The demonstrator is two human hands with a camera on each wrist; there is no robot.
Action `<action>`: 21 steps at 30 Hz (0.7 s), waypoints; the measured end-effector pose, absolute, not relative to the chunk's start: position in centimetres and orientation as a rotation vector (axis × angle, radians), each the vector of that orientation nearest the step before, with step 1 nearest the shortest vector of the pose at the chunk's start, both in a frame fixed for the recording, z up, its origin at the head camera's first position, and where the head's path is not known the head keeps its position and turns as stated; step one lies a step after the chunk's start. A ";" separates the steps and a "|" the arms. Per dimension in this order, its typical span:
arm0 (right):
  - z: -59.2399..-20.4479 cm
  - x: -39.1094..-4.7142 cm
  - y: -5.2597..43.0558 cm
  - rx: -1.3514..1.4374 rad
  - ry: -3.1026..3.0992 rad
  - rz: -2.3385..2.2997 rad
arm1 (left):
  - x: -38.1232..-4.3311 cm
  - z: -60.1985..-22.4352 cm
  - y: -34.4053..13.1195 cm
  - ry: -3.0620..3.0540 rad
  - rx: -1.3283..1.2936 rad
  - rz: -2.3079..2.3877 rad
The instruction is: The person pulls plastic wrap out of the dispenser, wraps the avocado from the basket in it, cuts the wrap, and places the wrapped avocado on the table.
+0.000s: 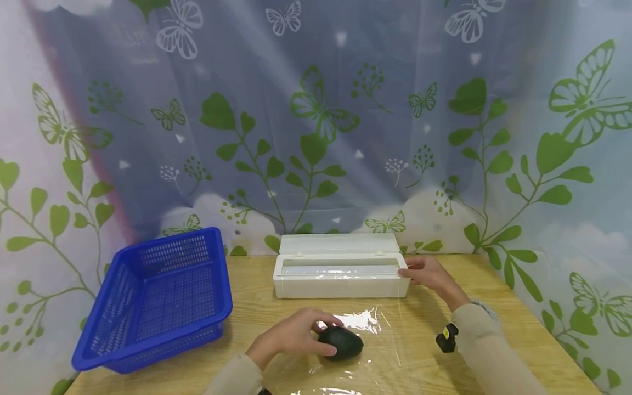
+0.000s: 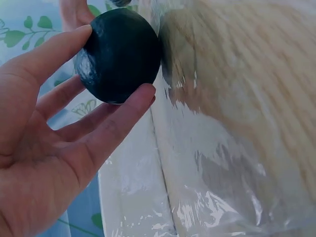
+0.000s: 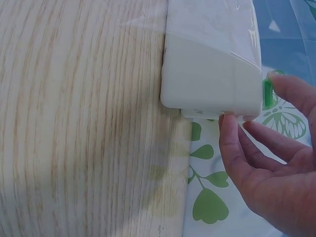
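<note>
We see the left hand [image 1: 297,332] gripping dark fruit [image 1: 344,345] toward the front edge of the desk [image 1: 252,285]! Back edge, right hand [image 1: 433,274] apparently pinches the white box [image 1: 340,289].

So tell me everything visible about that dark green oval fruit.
The dark green oval fruit, perhaps an avocado, looks whole, smooth and glossy, with a small tip at its right end. It lies sideways on clear plastic film over the wood-grained table, in front of the long white plastic box. The left hand grips its left end.
</note>
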State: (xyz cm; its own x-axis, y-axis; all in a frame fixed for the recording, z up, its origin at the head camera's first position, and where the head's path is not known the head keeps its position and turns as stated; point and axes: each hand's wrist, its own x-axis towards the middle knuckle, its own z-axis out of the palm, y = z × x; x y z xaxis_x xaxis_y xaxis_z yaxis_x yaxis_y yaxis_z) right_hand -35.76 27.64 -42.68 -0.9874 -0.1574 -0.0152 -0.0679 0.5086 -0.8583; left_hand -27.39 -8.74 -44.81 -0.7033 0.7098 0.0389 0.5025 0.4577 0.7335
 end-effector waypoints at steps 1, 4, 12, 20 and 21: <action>-42.7 -35.7 27.6 -0.197 2.650 -1.498 | -27.4 -44.8 -8.8 2.445 1.036 1.076; -42.6 -35.8 27.7 -0.194 2.647 -1.497 | -27.4 -44.9 -8.8 2.465 1.024 1.037; -42.6 -35.7 27.7 -0.202 2.648 -1.494 | -27.4 -45.0 -8.6 2.519 1.012 0.947; -42.7 -35.8 27.7 -0.194 2.656 -1.493 | -27.5 -45.1 -8.5 2.467 1.044 1.001; -42.7 -35.8 27.7 -0.195 2.656 -1.491 | -27.5 -45.1 -8.5 2.451 1.046 1.012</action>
State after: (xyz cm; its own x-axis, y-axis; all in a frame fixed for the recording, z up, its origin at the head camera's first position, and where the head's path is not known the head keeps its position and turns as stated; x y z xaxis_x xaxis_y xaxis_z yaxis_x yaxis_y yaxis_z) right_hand -35.76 27.68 -42.71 -0.9879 -0.1544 -0.0152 -0.0675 0.5157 -0.8541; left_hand -27.54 -8.51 -45.13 -0.6943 0.7196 0.0084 0.5158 0.4895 0.7031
